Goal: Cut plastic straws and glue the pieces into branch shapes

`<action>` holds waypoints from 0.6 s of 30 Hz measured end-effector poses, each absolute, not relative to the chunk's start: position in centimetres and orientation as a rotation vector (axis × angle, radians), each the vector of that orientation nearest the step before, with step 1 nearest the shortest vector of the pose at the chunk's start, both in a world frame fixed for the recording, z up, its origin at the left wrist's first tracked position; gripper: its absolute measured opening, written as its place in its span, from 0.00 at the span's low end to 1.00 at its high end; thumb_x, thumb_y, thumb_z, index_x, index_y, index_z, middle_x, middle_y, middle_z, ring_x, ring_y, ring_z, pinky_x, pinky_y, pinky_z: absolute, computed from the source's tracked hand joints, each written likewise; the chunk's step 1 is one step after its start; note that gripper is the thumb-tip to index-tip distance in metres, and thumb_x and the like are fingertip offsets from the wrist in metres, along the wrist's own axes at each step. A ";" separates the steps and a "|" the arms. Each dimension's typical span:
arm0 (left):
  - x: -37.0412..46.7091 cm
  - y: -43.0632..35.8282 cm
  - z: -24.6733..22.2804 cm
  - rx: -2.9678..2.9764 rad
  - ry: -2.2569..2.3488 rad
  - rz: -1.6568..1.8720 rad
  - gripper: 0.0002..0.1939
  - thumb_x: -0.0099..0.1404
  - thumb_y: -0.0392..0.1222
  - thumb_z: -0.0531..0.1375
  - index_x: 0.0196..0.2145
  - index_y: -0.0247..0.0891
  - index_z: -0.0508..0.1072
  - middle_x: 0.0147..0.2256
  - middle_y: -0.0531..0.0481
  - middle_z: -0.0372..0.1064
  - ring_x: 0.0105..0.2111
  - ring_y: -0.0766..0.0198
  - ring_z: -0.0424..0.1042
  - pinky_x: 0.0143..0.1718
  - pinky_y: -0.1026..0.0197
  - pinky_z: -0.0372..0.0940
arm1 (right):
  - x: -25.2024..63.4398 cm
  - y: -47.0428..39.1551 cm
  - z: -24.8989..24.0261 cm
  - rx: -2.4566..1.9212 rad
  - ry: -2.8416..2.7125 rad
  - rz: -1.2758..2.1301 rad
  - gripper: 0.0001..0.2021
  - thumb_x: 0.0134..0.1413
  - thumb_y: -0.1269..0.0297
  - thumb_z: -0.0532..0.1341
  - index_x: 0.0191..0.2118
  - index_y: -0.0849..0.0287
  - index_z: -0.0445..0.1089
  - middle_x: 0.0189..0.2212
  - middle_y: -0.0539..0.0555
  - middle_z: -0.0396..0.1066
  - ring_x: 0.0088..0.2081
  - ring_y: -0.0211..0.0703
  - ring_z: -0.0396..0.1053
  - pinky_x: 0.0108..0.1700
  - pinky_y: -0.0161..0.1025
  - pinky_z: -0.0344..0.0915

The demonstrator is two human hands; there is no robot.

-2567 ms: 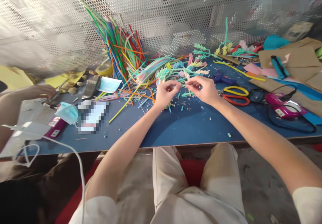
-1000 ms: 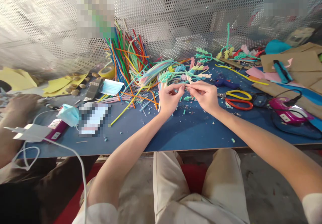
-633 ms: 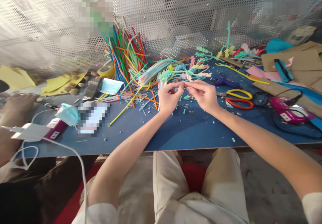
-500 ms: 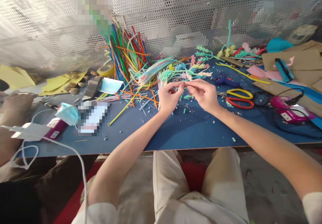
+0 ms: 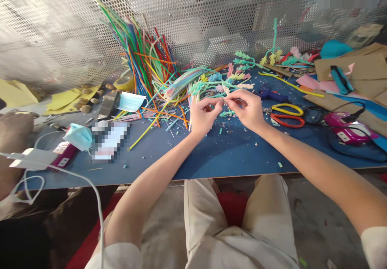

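Observation:
Over the middle of the blue table, my left hand and my right hand meet at their fingertips. Each pinches thumb against forefinger. Whatever sits between the fingertips is too small to make out. Just behind them lie twisted pipe-cleaner sprigs in green, yellow, pink and blue. A pair of scissors with one yellow and one red handle rests to the right of my right hand. Small cut bits of pipe cleaner are scattered beneath my hands.
A tall bunch of coloured pipe cleaners leans on the perforated metal screen. Leftward are a face mask, a blurred phone, a white cable and another person's arm. Rightward lie a blue glue gun, a magenta power strip and cardboard.
My right hand has shifted slightly and its fingers have turned a little at the pinch. My left hand stays almost in place. The view has moved slightly.

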State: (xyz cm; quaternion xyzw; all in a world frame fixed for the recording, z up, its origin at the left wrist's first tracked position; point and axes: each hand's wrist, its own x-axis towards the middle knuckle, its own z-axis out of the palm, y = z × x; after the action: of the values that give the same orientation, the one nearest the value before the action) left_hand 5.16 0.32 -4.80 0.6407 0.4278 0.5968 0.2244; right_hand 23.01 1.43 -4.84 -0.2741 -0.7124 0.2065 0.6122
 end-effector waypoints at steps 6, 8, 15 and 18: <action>5.3 0.0 -4.6 1.763 1.202 1.641 0.09 0.66 0.48 0.69 0.35 0.43 0.88 0.26 0.53 0.76 0.19 0.73 0.53 0.21 0.63 0.49 | 23.1 1.5 -4.8 -0.617 -1.667 0.460 0.06 0.68 0.57 0.67 0.41 0.52 0.79 0.37 0.52 0.77 0.38 0.43 0.75 0.38 0.41 0.75; 5.3 0.0 -4.6 1.756 1.212 1.644 0.09 0.66 0.48 0.69 0.35 0.43 0.88 0.24 0.54 0.75 0.19 0.73 0.53 0.22 0.63 0.49 | 23.1 1.6 -4.8 -0.631 -1.682 0.437 0.08 0.69 0.55 0.66 0.40 0.52 0.78 0.37 0.52 0.76 0.38 0.43 0.74 0.39 0.42 0.75; 5.3 0.0 -4.6 1.742 1.241 1.629 0.10 0.66 0.51 0.70 0.36 0.43 0.88 0.24 0.54 0.74 0.19 0.72 0.53 0.22 0.63 0.50 | 23.2 1.7 -5.0 -0.639 -1.709 0.400 0.08 0.69 0.56 0.66 0.40 0.52 0.77 0.37 0.52 0.76 0.38 0.44 0.74 0.39 0.44 0.73; 5.3 0.0 -4.5 1.744 1.253 1.633 0.11 0.66 0.51 0.70 0.36 0.43 0.88 0.23 0.54 0.74 0.20 0.72 0.54 0.22 0.63 0.50 | 23.2 1.7 -5.2 -0.647 -1.687 0.412 0.08 0.69 0.55 0.66 0.41 0.52 0.78 0.37 0.52 0.77 0.37 0.44 0.74 0.40 0.44 0.74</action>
State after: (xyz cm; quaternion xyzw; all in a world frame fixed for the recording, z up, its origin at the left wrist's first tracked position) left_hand 5.26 0.01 -4.54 0.6305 0.4531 0.5906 0.2201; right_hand 23.15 1.73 -5.16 -0.2791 -0.7279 0.1777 0.6005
